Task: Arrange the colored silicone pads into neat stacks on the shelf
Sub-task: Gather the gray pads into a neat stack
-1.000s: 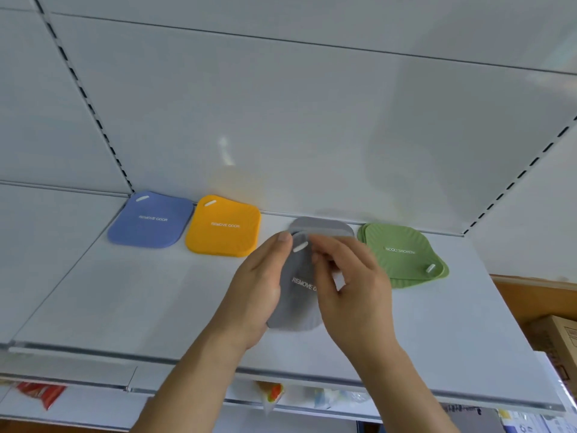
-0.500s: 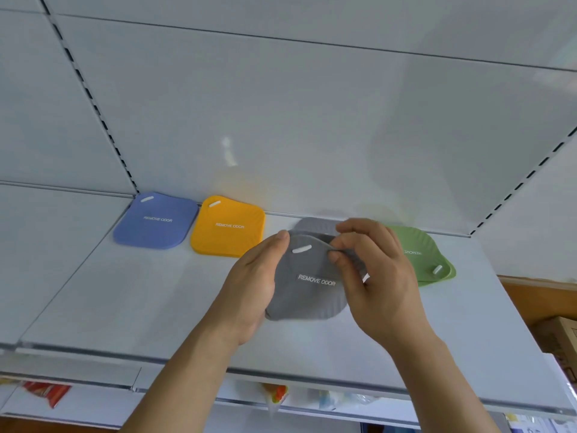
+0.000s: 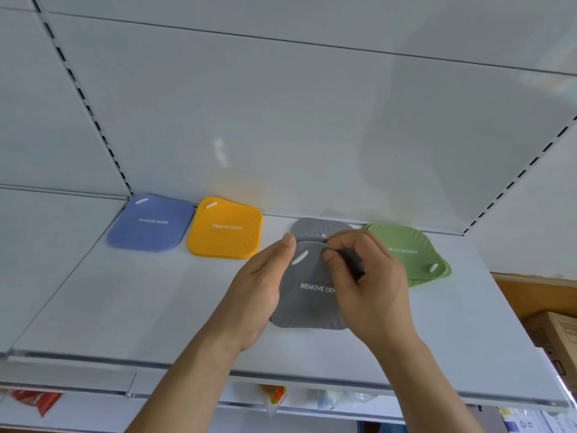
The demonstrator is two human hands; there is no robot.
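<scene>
A grey silicone pad [image 3: 307,303] marked REMOVE ODOR is held above the white shelf [image 3: 140,301]. My left hand [image 3: 256,295] grips its left edge, thumb near the white slot. My right hand [image 3: 365,285] pinches its top right edge. Behind it another grey pad [image 3: 315,228] lies flat by the back wall. A blue pad [image 3: 151,223] and an orange pad [image 3: 226,229] lie at the back left. A green stack of pads [image 3: 406,253] sits at the back right, slightly fanned.
White back panels with slotted uprights [image 3: 84,98] rise behind the shelf. A cardboard box [image 3: 559,339] stands at the right. Packaged goods [image 3: 274,398] show on the lower shelf below the front edge.
The grey pad has been turned so its text reads upright and level. My right hand has shifted along its top edge, uncovering more of the green stack.
</scene>
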